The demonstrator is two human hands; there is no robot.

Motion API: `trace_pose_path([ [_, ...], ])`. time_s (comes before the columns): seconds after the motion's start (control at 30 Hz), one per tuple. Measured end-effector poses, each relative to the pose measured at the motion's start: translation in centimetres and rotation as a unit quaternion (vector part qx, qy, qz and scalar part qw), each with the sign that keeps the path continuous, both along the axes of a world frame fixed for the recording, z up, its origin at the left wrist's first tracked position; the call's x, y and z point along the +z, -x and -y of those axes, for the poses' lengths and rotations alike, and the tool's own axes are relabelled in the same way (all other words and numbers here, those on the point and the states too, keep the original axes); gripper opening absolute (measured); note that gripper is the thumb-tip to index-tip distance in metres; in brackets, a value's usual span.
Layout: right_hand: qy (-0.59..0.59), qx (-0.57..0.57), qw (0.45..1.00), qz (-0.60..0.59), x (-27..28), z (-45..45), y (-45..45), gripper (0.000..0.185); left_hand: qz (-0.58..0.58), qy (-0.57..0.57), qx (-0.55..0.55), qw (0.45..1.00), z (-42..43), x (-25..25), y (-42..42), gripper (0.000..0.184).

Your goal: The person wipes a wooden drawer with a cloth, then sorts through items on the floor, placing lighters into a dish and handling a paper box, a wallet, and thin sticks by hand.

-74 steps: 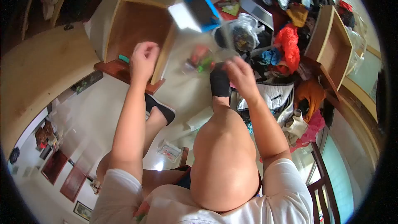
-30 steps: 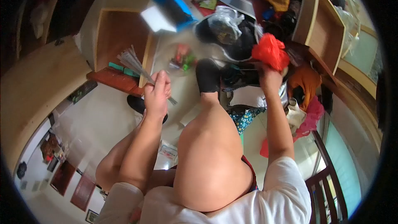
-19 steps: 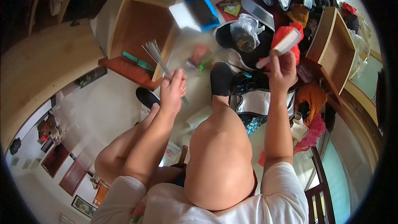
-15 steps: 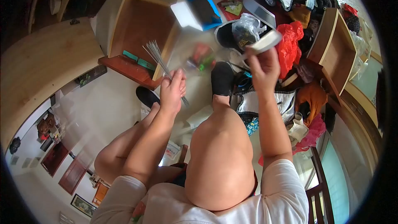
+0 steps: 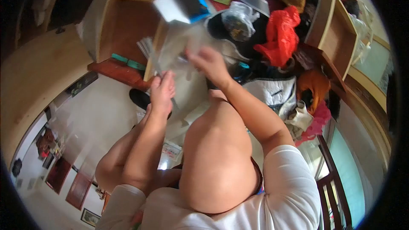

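My left hand (image 5: 162,91) is closed around a bundle of thin grey rods (image 5: 147,47), whose upper ends fan out toward the drawer with the teal items. My right hand (image 5: 208,64) reaches over the floor in front of my knees, beside small things that are smeared and partly hidden behind it. Its fingers are blurred, so whether they grip anything does not show. A clear plastic bag (image 5: 239,21) with dark contents lies to the right of that hand, and a red plastic bag (image 5: 281,38) lies beyond it.
At left stands a wooden drawer (image 5: 128,30) with teal items (image 5: 128,61) at its front. A blue and white box (image 5: 181,2) lies open behind. Another drawer (image 5: 334,34) stands at right among heaped bags and clothes, with an orange cloth (image 5: 313,87) nearby.
My right hand has swung left and down to the small floor items, and the white object it held is out of sight. My left hand still holds the rods. The view has shifted slightly.
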State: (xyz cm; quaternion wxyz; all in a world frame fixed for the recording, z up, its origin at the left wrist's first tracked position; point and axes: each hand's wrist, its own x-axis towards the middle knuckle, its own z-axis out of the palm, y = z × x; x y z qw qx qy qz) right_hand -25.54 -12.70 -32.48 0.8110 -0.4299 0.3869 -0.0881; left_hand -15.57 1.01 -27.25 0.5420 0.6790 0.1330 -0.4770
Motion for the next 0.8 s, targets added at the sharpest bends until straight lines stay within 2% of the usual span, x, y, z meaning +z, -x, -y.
trace_pose_path([
  [0.1, -0.027, 0.043, 0.998, 0.023, 0.2, -0.1, 0.8, 0.016, 0.005, 0.004, -0.053, 0.999, 0.2, 0.1, 0.1, 0.015],
  [0.13, -0.065, 0.035, 0.997, 0.030, 0.3, -0.3, 1.1, 0.016, 0.001, 0.002, -0.070, 0.998, 0.2, 0.2, 0.1, 0.015],
  [0.23, -0.056, 0.020, 0.998, 0.029, 0.2, -0.2, 2.5, 0.015, 0.002, -0.004, -0.112, 0.994, 0.3, 0.2, 0.9, 0.017],
  [0.27, -0.040, 0.023, 0.999, -0.002, -0.7, -0.1, 3.0, 0.016, -0.002, -0.006, -0.124, 0.992, 0.1, -0.1, 1.2, 0.017],
  [0.3, -0.045, -0.051, 0.995, -0.068, -0.8, 0.7, 3.4, 0.015, -0.005, -0.009, -0.137, 0.991, 0.1, 0.0, 1.3, 0.018],
  [0.37, 0.100, -0.098, 0.982, -0.127, -3.1, 1.1, 4.1, 0.017, -0.015, -0.004, -0.139, 0.990, 0.0, 0.1, 1.5, 0.021],
  [0.47, 0.314, 0.009, 0.908, -0.278, -4.7, 2.2, 6.8, 0.021, -0.016, -0.011, -0.145, 0.989, 0.3, -0.1, 2.1, 0.021],
  [0.57, 0.301, 0.055, 0.875, -0.375, -4.8, 1.4, 10.7, 0.027, -0.007, -0.013, -0.148, 0.989, 0.4, 0.1, 2.0, 0.020],
  [0.63, 0.228, 0.049, 0.864, -0.447, -5.1, 0.6, 14.6, 0.028, -0.007, 0.002, -0.142, 0.990, 0.2, -0.2, 1.9, 0.020],
  [0.7, 0.241, -0.006, 0.844, -0.479, -5.6, -0.4, 19.0, 0.028, -0.005, -0.001, -0.148, 0.989, 0.3, -0.1, 1.7, 0.019],
  [0.8, 0.217, -0.009, 0.854, -0.472, -4.9, -0.5, 23.2, 0.028, -0.005, -0.013, -0.151, 0.988, 0.3, -0.3, 1.7, 0.019],
])
